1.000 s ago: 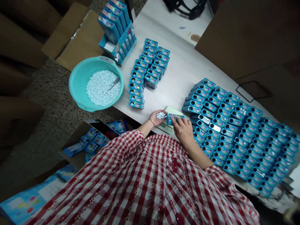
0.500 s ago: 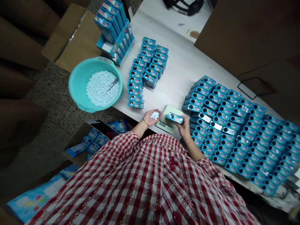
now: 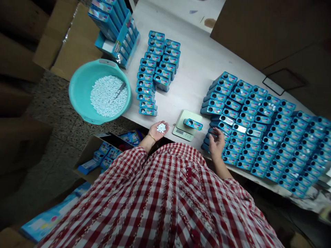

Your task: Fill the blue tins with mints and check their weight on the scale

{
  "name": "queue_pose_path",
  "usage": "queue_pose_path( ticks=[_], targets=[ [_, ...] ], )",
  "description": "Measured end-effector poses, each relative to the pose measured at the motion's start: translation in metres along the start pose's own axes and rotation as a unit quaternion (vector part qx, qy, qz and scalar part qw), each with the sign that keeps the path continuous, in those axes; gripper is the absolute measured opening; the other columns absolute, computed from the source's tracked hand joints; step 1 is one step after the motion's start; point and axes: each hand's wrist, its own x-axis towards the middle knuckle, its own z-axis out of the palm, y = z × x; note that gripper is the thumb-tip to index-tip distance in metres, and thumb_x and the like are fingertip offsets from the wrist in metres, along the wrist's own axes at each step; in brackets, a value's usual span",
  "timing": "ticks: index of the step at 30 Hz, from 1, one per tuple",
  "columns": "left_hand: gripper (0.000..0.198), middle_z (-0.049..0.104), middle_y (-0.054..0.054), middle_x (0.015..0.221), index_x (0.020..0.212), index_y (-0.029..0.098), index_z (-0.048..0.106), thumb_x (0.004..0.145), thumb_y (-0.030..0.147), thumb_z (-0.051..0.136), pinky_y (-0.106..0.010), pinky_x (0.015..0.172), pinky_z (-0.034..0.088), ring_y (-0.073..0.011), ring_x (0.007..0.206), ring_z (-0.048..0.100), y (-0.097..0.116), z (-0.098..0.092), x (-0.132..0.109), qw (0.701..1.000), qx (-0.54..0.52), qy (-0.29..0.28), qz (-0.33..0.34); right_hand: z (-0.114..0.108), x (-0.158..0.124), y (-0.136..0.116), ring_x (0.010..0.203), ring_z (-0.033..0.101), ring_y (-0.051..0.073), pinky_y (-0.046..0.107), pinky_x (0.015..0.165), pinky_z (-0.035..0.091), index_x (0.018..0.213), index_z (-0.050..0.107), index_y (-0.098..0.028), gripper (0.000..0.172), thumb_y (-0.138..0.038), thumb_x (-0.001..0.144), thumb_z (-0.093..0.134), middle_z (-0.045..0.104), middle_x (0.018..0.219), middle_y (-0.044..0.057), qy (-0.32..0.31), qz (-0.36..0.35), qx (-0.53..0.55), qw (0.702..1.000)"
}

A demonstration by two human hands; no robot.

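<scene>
A heap of small white candies point(image 3: 161, 128) lies in the upturned palm of my left hand point(image 3: 157, 131), just left of the scale. On the pale green scale point(image 3: 181, 133) stands one blue tin point(image 3: 193, 124) with a round hole in its top; no hand touches it. My right hand point(image 3: 216, 142) is right of the scale, fingers apart, at the near left edge of the large block of blue tins point(image 3: 243, 129). It holds nothing that I can see.
A turquoise basin point(image 3: 77, 91) of white candies with a scoop stands left. Two rows of tins point(image 3: 147, 76) are beyond my left hand, near a blue display box point(image 3: 113, 51). Cartons point(image 3: 91, 162) sit below the table's left edge; a large cardboard box point(image 3: 271, 38) is at back right.
My right hand has let go of the tin on the scale and moved right to the block of tins. My left hand has drawn a little left, away from the scale, with its candies.
</scene>
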Motion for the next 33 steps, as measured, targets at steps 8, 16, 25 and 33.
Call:
queue_pose_path(
  ticks=[8,16,25,33],
  targets=[
    [0.020,0.065,-0.009,0.073,0.078,0.012,0.059,0.085,0.019,0.041,-0.032,0.070,0.053,-0.0166,0.072,0.064,0.000,0.002,-0.001,1.000,0.017,-0.020,-0.005,0.011,0.004,0.003,0.087,0.058,0.018,0.039,0.082,0.048,0.112,0.053,-0.020,0.038,-0.035,0.077,0.053,0.057,0.108,0.009,0.033,0.014,0.011,0.999],
    [0.019,0.066,-0.010,0.077,0.080,0.012,0.059,0.084,0.018,0.042,-0.034,0.077,0.051,-0.0182,0.080,0.065,0.003,0.002,-0.005,1.000,0.009,-0.005,0.001,0.013,0.004,-0.007,0.098,0.053,0.020,0.039,0.082,0.048,0.124,0.043,-0.023,0.057,-0.036,0.072,0.061,0.048,0.122,0.011,-0.068,-0.034,-0.057,0.995],
    [0.020,0.066,-0.011,0.079,0.081,0.012,0.059,0.085,0.019,0.041,-0.034,0.077,0.051,-0.0179,0.079,0.065,0.003,0.004,-0.002,1.000,0.015,-0.010,0.000,0.023,0.010,-0.006,0.104,0.050,0.022,0.040,0.083,0.048,0.128,0.037,-0.024,0.066,-0.039,0.070,0.065,0.042,0.124,0.011,-0.122,-0.092,-0.088,0.984],
    [0.018,0.066,-0.010,0.078,0.082,0.013,0.059,0.085,0.020,0.043,-0.031,0.074,0.051,-0.0167,0.077,0.064,0.011,-0.005,-0.001,1.000,-0.008,0.000,-0.001,0.034,0.026,-0.013,0.116,0.043,0.026,0.044,0.090,0.044,0.127,0.039,-0.023,0.060,-0.039,0.073,0.062,0.044,0.126,0.011,-0.182,-0.160,-0.145,0.959]
  ],
)
